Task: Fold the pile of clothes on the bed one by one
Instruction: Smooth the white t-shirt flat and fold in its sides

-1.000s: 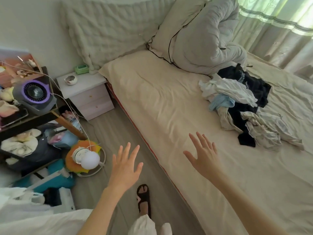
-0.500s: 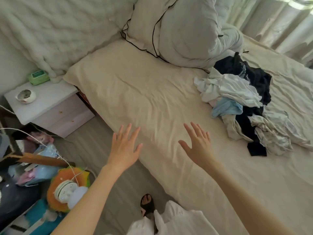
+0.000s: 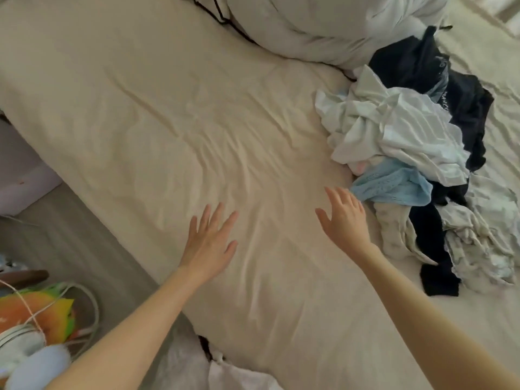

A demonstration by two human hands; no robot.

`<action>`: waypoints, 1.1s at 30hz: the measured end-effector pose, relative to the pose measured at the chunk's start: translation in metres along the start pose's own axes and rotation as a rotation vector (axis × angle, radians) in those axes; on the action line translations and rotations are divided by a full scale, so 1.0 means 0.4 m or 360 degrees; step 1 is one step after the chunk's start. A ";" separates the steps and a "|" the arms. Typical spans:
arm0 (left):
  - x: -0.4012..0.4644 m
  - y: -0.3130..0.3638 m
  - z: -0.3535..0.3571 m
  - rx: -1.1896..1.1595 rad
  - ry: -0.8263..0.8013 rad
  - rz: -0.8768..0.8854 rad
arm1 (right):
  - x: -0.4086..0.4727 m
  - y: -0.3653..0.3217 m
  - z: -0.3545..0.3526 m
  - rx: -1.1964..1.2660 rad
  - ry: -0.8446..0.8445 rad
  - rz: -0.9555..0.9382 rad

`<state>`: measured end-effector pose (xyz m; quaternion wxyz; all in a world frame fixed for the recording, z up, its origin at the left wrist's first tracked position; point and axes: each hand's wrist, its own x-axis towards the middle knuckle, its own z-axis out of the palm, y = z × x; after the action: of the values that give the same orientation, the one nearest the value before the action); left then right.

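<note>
Both forearms [image 3: 422, 311] bare, no sleeves; white garment [image 3: 239, 375] at btm.

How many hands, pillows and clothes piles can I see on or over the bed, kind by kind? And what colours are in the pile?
Hands: 2, left hand and right hand, both open, holding nothing
Pillows: 1, pale grey pillow
Clothes piles: 1, unfolded pile of clothes showing white, light blue, black and beige fabric; single garments cannot be told apart
Total: 4

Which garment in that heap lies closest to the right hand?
The light blue garment: it sits at the pile's near-left edge, just beyond the right hand, unlike the white and black pieces farther off.
</note>
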<state>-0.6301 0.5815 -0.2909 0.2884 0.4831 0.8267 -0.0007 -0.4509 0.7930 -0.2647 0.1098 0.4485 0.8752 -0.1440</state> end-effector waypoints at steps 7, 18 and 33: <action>0.324 0.046 0.101 0.0219 -0.0163 0.0171 | 0.275 0.127 0.073 -0.0231 0.0435 -0.0009; 0.404 0.029 0.165 0.0250 -0.0504 0.0080 | 0.395 0.210 0.068 -0.0219 0.0857 -0.0130; 0.349 0.269 -0.058 -0.2602 -0.0663 -0.0490 | 0.061 -0.024 0.118 0.0602 0.0837 -0.0524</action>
<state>-0.6061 0.7567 -0.3083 0.6887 -0.0041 0.5540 0.4677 -0.4697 0.7895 -0.3152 -0.2286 0.3357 0.8919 -0.1990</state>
